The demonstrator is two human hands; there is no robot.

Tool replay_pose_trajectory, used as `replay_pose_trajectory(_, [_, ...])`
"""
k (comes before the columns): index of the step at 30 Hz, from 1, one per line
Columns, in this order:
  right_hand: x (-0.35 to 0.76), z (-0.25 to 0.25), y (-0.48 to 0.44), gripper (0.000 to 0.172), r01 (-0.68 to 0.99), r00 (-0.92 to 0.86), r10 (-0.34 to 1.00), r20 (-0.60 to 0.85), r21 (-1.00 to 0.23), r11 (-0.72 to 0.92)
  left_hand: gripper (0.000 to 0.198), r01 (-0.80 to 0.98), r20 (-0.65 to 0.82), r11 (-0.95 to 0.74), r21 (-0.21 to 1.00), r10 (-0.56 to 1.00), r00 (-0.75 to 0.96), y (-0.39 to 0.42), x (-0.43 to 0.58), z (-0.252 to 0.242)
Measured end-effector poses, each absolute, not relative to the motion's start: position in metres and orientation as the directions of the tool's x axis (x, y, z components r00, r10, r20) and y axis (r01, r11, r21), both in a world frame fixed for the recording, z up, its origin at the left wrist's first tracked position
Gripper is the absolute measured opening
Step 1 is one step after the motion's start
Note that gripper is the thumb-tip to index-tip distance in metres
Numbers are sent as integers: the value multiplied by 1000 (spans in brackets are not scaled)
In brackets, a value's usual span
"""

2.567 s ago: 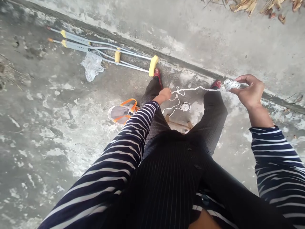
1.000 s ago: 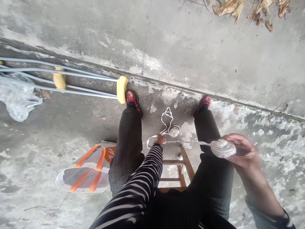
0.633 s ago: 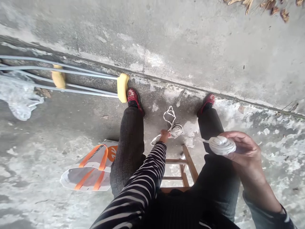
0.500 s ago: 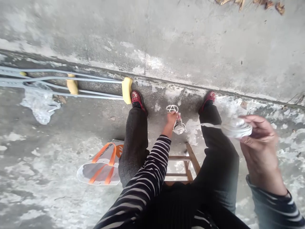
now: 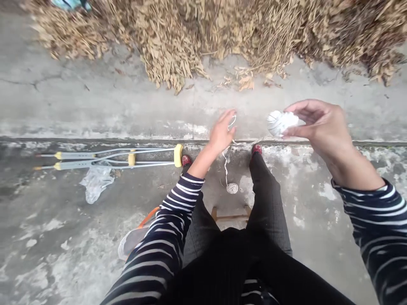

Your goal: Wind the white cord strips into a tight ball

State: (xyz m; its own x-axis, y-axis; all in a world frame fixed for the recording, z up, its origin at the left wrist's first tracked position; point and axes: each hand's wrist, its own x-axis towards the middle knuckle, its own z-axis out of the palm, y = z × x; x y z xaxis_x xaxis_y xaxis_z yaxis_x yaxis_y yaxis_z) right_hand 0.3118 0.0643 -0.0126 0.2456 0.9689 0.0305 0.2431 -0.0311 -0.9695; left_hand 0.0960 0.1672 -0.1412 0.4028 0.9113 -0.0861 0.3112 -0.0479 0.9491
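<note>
My right hand (image 5: 318, 123) is raised and curled around a white ball of string (image 5: 280, 123), which sits in its fingertips. My left hand (image 5: 221, 133) hangs in the air above the step edge with its fingers spread. A thin white strand (image 5: 225, 167) climbs from a small string ball (image 5: 232, 188) on the concrete, between my feet, and passes close by my left hand. A short loop of it (image 5: 232, 121) shows just beyond my fingertips. Whether the strand touches those fingers is hard to see.
A pair of aluminium crutches (image 5: 108, 157) lies on the concrete at left, next to a crumpled plastic bag (image 5: 95, 184). A wooden stool (image 5: 230, 215) stands under me. An orange-strapped bag (image 5: 133, 241) lies partly hidden by my sleeve. Dry leaves (image 5: 178, 38) are heaped beyond the step.
The view has tilted up and now takes in the heaped leaves. My left hand has risen from near the small ball, and the strand now reaches up past it. The right hand keeps its ball.
</note>
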Motion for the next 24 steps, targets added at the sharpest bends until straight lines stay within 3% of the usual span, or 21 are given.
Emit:
replay_pose_trajectory(3, [322,11,69,42,291,141,982,123,-953,78,57,14,18,-31,999,819,574,140,130,-78])
replay_pose_trajectory(6, [337,30,72,35,329,111,967,231,-926,183,52,-123,16,88,988,748,663,113,159,-41])
replay_pose_trajectory(9, [356,41,70,30,429,122,926,357,-861,275,26,-125,-41,175,977,719,694,90,166,-31])
replay_pose_trajectory(13, [376,23,58,27,618,123,857,500,-714,328,28,17,-143,207,978,614,776,64,152,-29])
replay_pose_trajectory(16, [379,-11,44,15,687,48,873,485,-651,323,23,28,-141,201,979,573,807,53,142,-11])
replay_pose_trajectory(19, [369,-41,25,16,674,-28,878,478,-639,370,18,-45,-92,214,976,591,802,56,139,15])
replay_pose_trajectory(24, [344,-54,-9,24,525,155,891,428,-799,292,14,-196,-81,280,940,739,669,69,141,36])
